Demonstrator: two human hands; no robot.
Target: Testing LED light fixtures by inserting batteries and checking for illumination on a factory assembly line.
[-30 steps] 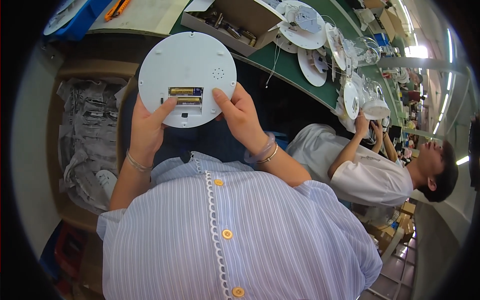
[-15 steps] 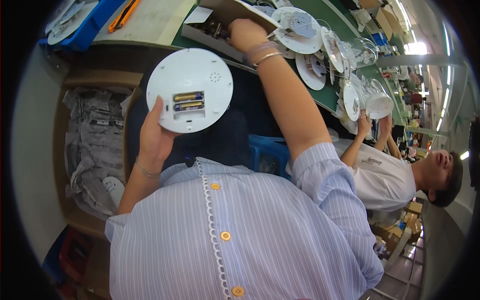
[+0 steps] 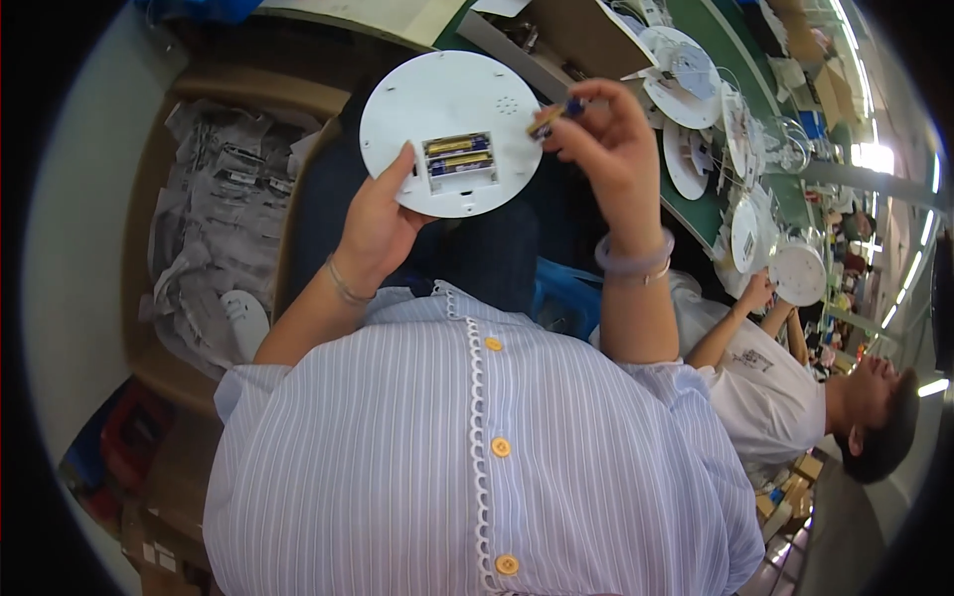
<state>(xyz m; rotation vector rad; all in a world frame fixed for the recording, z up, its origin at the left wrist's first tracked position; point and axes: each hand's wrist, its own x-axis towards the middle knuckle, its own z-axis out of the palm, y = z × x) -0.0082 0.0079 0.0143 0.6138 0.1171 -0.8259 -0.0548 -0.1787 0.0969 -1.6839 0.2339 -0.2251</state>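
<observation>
Pinching 1 battery (image 3: 547, 123) | 2 seated batteries (image 3: 461, 164) | 1 white disc (image 3: 427, 104)

The print on the gold-and-blue batteries (image 3: 462, 163) and on the co-worker's white shirt (image 3: 770, 397) at right is too small and blurred to read.

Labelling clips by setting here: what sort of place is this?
Probably an assembly workshop: a green workbench bears several white discs, and a co-worker beside it holds another.
</observation>
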